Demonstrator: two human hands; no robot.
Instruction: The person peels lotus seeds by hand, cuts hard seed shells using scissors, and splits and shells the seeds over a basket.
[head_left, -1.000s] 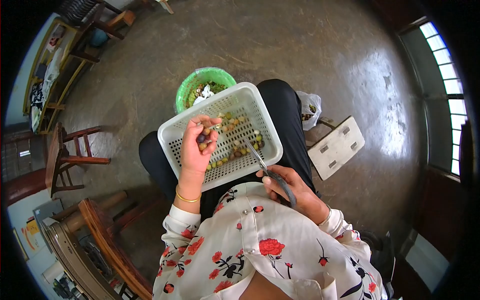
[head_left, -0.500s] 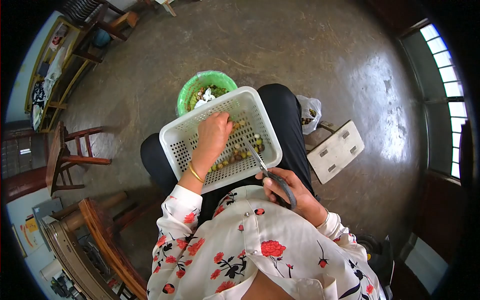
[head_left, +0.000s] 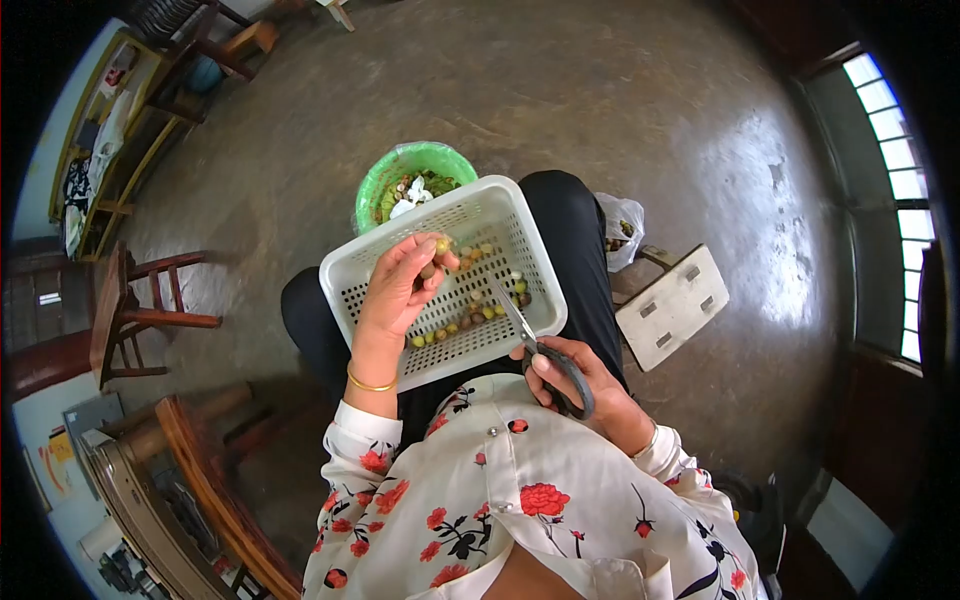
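Observation:
My left hand is raised over the white perforated basket, its fingers pinching a small round yellow-green fruit. A brownish one seems to be tucked lower in the same fingers. In my right hand, at the basket's near right corner, is a pair of scissors with dark handles. Their blades point up over the basket; whether they are parted I cannot make out. Several small round fruits, yellow, green and brown, lie on the basket floor. The basket rests across my lap.
Beyond the basket stands a green lined bucket with scraps and white tissue in it. A plastic bag and a pale stool are to the right. Wooden chairs stand at the left.
My left hand has come up from the basket floor and turned, bringing a fruit into view between its fingers. My right hand and the scissors have hardly moved.

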